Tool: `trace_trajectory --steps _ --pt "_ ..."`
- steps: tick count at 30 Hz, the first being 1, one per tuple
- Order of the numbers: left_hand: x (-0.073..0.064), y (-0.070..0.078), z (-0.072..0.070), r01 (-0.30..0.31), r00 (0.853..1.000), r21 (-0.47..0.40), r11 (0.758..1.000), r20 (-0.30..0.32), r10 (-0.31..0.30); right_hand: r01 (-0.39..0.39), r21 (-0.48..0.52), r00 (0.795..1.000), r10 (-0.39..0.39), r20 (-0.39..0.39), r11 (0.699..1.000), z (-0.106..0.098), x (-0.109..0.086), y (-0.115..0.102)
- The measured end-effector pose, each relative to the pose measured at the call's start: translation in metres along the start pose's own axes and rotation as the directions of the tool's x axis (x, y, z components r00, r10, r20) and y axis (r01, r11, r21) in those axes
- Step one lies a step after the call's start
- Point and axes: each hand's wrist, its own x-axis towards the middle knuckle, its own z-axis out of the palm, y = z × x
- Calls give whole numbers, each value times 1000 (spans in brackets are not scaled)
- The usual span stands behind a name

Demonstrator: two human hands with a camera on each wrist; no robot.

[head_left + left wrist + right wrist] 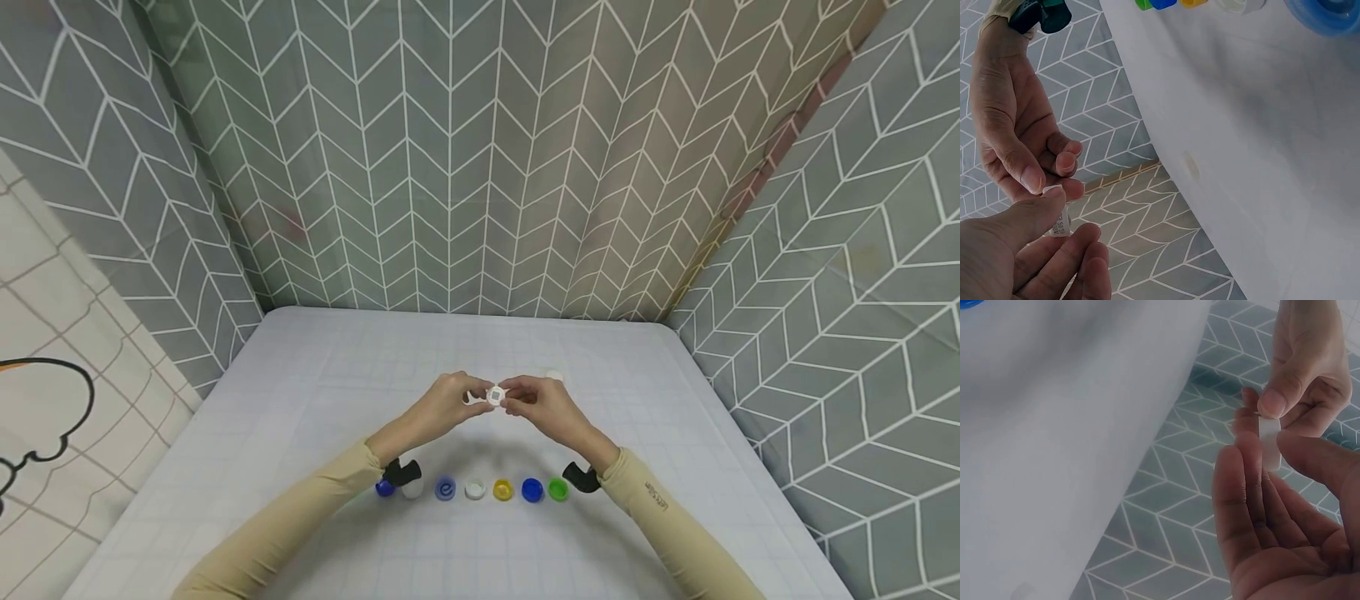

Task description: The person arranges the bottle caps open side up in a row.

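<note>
A small white bottle cap (495, 396) is held up over the table between both hands, its round face with a grey square code toward the head camera. My left hand (450, 398) pinches its left edge between thumb and fingers. From the other side, my right hand (546, 407) pinches the right edge with thumb and forefinger. In the left wrist view the cap (1060, 225) is edge-on, with dark print on its side, partly covered by a thumb. The right wrist view shows the cap (1269, 444) as a plain white strip between the two hands' fingertips.
Nearer the body, a row of bottle caps lies on the white table (337, 533): among them a light blue cap (445, 488), a yellow cap (502, 490), a blue cap (532, 490) and a green cap (558, 489). A pale round piece (553, 375) lies behind the right hand. Patterned curtains surround the table.
</note>
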Motion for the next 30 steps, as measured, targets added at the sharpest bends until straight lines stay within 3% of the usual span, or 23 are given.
trace_trajectory --steps 19,25,30 --pt "-1 2 4 -57 997 -50 997 -47 55 -23 13 998 24 -50 1000 1 -3 -2" --pt "-1 5 3 -53 996 -82 995 -79 47 -20 37 997 22 -70 999 1 -5 -4" --pt "-2 7 3 -19 996 -168 986 -91 4 -1 12 995 3 -103 1000 3 -6 -4"
